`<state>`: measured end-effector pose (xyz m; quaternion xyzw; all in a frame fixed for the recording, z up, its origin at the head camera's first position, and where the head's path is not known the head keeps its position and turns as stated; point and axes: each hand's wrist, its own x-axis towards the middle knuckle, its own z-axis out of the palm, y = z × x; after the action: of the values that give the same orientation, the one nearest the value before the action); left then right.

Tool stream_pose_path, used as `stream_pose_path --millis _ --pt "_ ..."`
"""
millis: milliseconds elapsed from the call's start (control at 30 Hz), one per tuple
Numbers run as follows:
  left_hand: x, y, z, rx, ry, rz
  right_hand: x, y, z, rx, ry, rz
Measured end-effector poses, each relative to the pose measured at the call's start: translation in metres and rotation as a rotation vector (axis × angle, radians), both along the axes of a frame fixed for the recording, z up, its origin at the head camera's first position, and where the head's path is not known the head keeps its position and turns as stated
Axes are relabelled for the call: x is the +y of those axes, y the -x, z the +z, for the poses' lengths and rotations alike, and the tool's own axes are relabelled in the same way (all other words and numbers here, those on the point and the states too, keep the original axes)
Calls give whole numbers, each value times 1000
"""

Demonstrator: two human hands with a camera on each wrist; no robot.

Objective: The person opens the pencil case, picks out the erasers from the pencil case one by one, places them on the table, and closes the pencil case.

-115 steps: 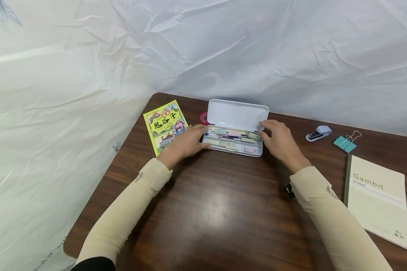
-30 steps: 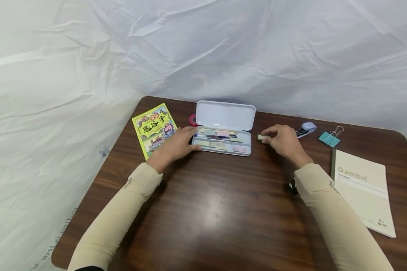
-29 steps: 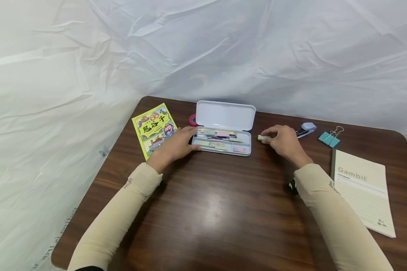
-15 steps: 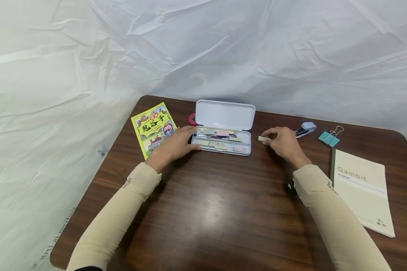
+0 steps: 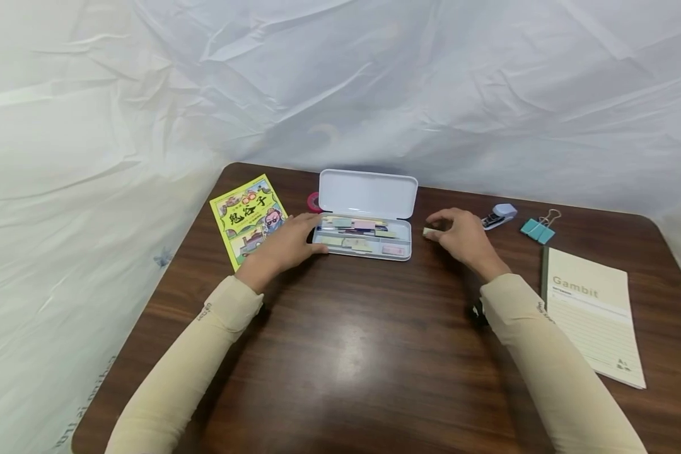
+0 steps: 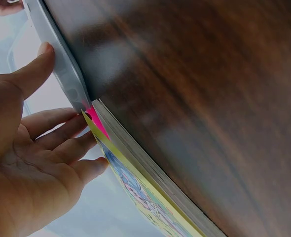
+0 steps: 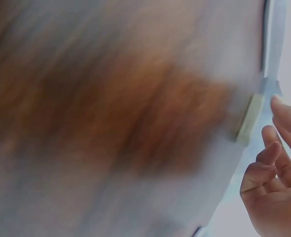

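Observation:
A white pencil case [image 5: 367, 194] lies open at the back of the brown table, its tray holding several small stationery items. My left hand [image 5: 286, 243] rests against the case's left end with its fingers nearly straight; the left wrist view shows the thumb [image 6: 39, 61] on the case wall [image 6: 61, 64]. A small pale eraser-like block [image 5: 428, 232] lies on the table just right of the case. My right hand [image 5: 459, 233] sits beside it, fingers loosely curled. In the right wrist view the fingertips [image 7: 281, 106] hover by the block [image 7: 249, 118] without pinching it.
A yellow picture book [image 5: 244, 217] lies left of the case, with a pink tape roll [image 5: 313, 202] behind it. At the right are a small stapler [image 5: 499, 214], teal binder clips [image 5: 538, 229] and a "Gambit" notebook [image 5: 593, 315]. White sheeting hangs behind.
My right hand left the case's right end and carried the small block onto the table beside it, and its fingers have since loosened. The left hand stayed on the case.

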<state>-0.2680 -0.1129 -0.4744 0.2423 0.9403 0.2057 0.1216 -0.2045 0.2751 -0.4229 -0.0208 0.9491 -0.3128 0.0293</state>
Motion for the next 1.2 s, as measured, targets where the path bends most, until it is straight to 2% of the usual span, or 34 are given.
stream_pose_path --millis 267,400,500,633,767,1200 --pt "1 -3 4 -6 -6 -1 -30 3 8 48 32 88" --pt "5 -13 24 -40 -35 4 -46 9 6 7 19 132" --pt "5 -18 30 -54 -49 12 -54 12 3 -32 15 144" --pt "5 -21 32 -50 -50 13 -59 15 -1 -70 13 130" --pt "9 -31 50 -62 -39 21 -61 15 -1 -92 0 104" --pt "9 -33 52 -63 -27 25 -64 13 1 -88 -26 115"
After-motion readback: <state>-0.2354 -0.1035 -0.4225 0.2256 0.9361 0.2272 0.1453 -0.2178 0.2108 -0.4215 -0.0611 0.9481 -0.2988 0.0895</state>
